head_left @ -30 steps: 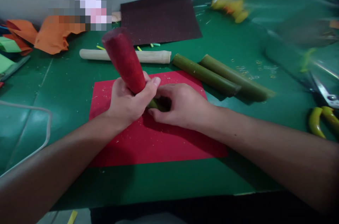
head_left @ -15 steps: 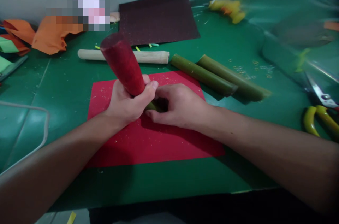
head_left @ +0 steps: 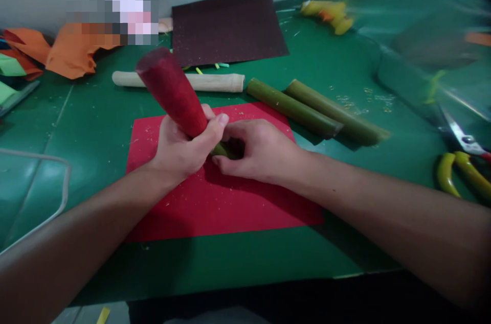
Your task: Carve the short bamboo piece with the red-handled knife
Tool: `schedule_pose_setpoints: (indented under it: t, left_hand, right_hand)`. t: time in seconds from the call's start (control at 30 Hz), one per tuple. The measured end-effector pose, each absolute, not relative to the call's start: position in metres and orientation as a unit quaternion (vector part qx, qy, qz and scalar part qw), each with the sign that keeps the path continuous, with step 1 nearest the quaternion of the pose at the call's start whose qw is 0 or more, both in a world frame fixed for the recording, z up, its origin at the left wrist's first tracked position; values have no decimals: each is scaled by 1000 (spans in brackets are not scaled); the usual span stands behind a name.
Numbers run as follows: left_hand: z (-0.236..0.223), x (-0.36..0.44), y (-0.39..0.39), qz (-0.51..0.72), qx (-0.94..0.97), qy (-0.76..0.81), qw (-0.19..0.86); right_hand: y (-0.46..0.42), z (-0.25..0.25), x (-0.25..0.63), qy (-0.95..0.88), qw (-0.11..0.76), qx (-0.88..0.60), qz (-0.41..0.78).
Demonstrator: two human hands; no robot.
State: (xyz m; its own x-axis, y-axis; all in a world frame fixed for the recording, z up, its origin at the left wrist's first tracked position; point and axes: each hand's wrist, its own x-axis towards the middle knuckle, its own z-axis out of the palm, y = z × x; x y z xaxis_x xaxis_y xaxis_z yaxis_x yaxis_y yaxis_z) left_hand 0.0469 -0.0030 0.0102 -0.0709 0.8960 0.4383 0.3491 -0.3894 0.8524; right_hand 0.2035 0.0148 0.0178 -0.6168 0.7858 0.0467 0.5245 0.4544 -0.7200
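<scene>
My left hand (head_left: 184, 145) is wrapped round the lower end of a red tube (head_left: 172, 89), which tilts up and to the left. Right beside it, my right hand (head_left: 257, 150) curls its fingers and thumb about a short green bamboo piece (head_left: 226, 150), mostly hidden between the two hands. How the green piece meets the red tube cannot be seen. Both hands are just above a red sheet (head_left: 215, 211) strewn with small pale shavings.
Beyond the sheet lie a pale bamboo tube (head_left: 218, 83) and two green bamboo tubes (head_left: 293, 109) (head_left: 337, 112). A dark sheet (head_left: 230, 27) and a yellow glue gun (head_left: 328, 15) are at the back. Scissors (head_left: 456, 160) rest at right, orange paper (head_left: 72, 53) at left.
The top of the red tube has tipped a little further left. My hands have stayed nearly in place, with slightly more of the green piece showing.
</scene>
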Motion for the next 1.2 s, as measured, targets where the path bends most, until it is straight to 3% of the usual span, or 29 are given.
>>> schedule_pose_setpoints:
  t: [0.47, 0.7, 1.2]
  left_hand:
    - [1, 39, -4, 524, 680, 419, 297]
    - [9, 43, -6, 552, 624, 475, 285]
    - [15, 42, -4, 527, 639, 460, 320]
  right_hand:
    - [15, 18, 204, -832, 198, -371, 363]
    - [16, 23, 205, -832, 163, -389, 360]
    - [18, 19, 208, -832, 181, -407, 332]
